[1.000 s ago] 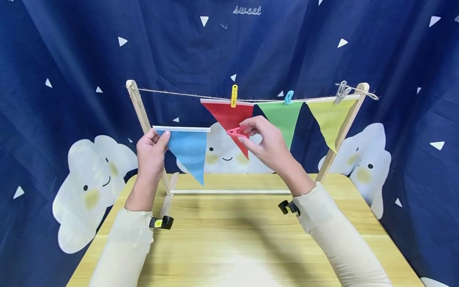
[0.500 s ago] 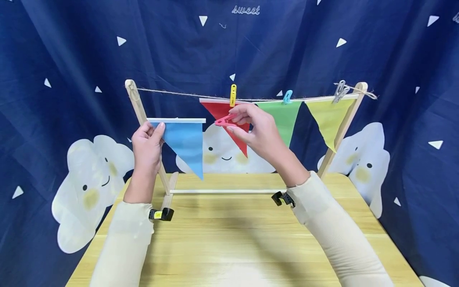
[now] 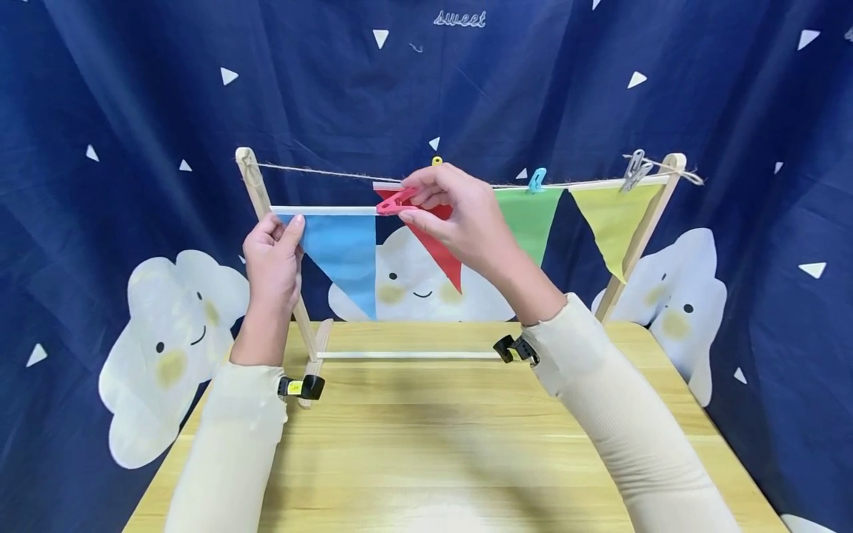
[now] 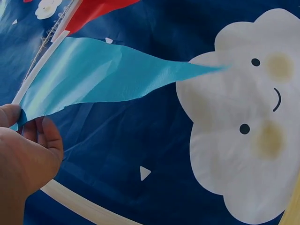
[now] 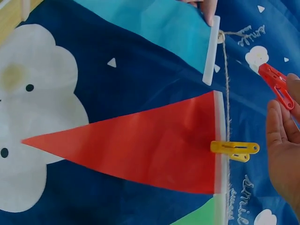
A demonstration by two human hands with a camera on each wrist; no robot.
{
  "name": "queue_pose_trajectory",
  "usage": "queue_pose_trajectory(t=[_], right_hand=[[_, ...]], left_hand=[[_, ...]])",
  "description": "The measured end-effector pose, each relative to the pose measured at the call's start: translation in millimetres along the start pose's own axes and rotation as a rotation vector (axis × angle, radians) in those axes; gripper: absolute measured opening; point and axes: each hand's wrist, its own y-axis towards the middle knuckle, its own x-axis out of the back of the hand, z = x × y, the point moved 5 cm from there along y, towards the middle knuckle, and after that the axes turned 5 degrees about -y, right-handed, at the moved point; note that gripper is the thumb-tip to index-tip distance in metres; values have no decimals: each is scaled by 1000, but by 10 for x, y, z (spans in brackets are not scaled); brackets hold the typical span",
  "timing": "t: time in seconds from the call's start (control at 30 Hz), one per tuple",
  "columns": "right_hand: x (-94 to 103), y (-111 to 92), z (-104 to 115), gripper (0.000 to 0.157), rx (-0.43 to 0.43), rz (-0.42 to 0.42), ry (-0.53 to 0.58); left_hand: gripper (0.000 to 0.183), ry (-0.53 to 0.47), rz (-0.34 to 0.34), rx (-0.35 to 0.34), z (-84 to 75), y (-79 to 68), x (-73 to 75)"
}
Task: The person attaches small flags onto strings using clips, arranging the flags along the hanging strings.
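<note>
My left hand pinches a blue triangular pennant by the left end of its white top band, holding it below the twine. Between the thumb and fingers of my right hand is a red clothespin, its nose pointing left beside the pennant's right top corner in the head view. In the right wrist view the red clothespin is apart from the twine. A red pennant hangs on the twine by a yellow clothespin; my right hand partly hides both in the head view.
A green pennant hangs by a light blue clothespin, and a yellow pennant by grey clothespins. The twine runs between two wooden posts on the table. Behind hangs a dark blue curtain.
My left hand has raised the blue pennant toward the twine and slightly left. My right hand has moved up and left with the red clothespin, now covering part of the red pennant.
</note>
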Motion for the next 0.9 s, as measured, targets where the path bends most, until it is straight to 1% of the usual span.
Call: queue_pose_trajectory(t=[0.07, 0.17, 0.3, 0.5, 0.6, 0.73, 0.9], right_hand=[[4, 67, 33, 35, 14, 3, -14], [9, 173, 68, 38, -5, 18, -46], [-15, 318, 105, 39, -35, 57, -80], [-81, 530, 142, 39, -13, 83, -136], [-114, 604, 143, 40, -18, 94, -149], [-153, 675, 132, 41, -55, 119, -170], [-208, 771, 133, 40, -85, 154, -194]], left_hand=[[4, -8, 2, 0, -14, 15, -17], [6, -13, 2, 9, -29, 36, -40], [8, -24, -17, 23, -45, 64, -47], [8, -81, -34, 41, -48, 132, -52], [6, -107, -40, 37, -43, 155, -58], [4, -119, -38, 36, -41, 169, -70], [5, -94, -52, 43, -48, 192, -54]])
